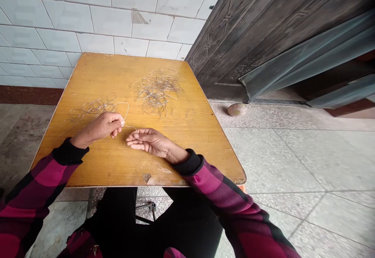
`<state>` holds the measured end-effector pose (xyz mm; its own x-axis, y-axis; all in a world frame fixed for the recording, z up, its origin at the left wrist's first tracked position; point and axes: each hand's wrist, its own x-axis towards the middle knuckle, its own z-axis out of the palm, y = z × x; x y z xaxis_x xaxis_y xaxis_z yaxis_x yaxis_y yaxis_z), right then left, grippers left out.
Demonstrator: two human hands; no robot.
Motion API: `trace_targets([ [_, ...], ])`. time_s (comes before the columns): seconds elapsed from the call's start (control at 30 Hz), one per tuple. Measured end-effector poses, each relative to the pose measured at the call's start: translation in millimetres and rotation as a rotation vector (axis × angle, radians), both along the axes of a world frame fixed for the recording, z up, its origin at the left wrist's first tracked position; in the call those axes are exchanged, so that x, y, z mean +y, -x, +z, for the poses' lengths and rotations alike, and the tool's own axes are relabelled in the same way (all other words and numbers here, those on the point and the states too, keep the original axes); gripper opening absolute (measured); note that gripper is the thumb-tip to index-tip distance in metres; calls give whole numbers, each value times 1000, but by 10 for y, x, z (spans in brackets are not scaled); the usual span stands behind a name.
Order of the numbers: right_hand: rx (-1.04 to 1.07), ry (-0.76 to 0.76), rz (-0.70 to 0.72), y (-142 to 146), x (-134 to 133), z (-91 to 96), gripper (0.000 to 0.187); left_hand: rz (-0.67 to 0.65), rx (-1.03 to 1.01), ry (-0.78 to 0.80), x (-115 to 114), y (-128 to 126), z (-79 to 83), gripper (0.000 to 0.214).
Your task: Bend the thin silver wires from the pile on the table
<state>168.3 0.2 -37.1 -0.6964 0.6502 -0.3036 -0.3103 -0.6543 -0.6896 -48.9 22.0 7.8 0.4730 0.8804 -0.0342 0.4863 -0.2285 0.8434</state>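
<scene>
A thin, pale wire (131,126) spans the short gap between my hands, and a loop of it curves up above the left one. My left hand (104,127) is closed, pinching the wire between thumb and forefinger. The wire's other end reaches the fingertips of my right hand (149,140), where thumb and fingers are pressed together, palm turned partly up. Just behind my left hand lies a loose pile of curled wires (95,107). A denser tangle of wires (158,90) sits farther back, right of the middle of the table.
Both hands are over a yellow wooden table (193,133) with a chipped front edge. White wall tiles (111,21) stand behind it. To the right are a dark carved door (231,47), a grey-green curtain (307,54) and a roundish object (237,110) on the floor.
</scene>
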Motion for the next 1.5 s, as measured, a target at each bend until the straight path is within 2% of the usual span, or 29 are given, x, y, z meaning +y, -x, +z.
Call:
trace_targets([
  [0.13,27,17,-61,22,-4,19,19,20,-39,7,4,6,-19,23],
  [0.3,96,64,-76,53,-4,32,40,10,-60,28,-14,-18,-12,24],
  [0.63,140,52,-75,67,-42,-24,30,-4,-55,47,-35,-95,-14,26],
  [0.73,89,33,-77,65,-41,-15,29,-2,-56,51,-36,-99,-16,25],
  [0.8,10,-31,-82,49,-38,16,29,24,-71,46,-33,-95,-22,25],
  [0.87,-114,-182,-126,12,-32,60,32,71,-94,35,-25,-88,-35,23],
  [0.9,-197,-305,-179,-13,-28,83,33,97,-105,29,-20,-84,-45,23],
  [0.97,-417,-655,-309,-72,-21,120,34,140,-126,27,-8,-81,-67,22],
  [1.03,-658,-1085,-371,-125,-15,137,31,181,-145,38,0,-85,-87,22],
  [1.1,-863,-1455,-313,-158,-13,131,26,215,-155,52,2,-94,-101,22],
  [1.17,-1014,-1673,-199,-171,-11,110,25,222,-152,60,0,-105,-107,22],
  [1.3,-1212,-1804,-71,-183,-4,72,30,199,-158,80,-7,-124,-113,21],
  [1.5,-1309,-1816,-84,-173,-25,63,28,216,-218,158,-42,-192,-106,23],
])
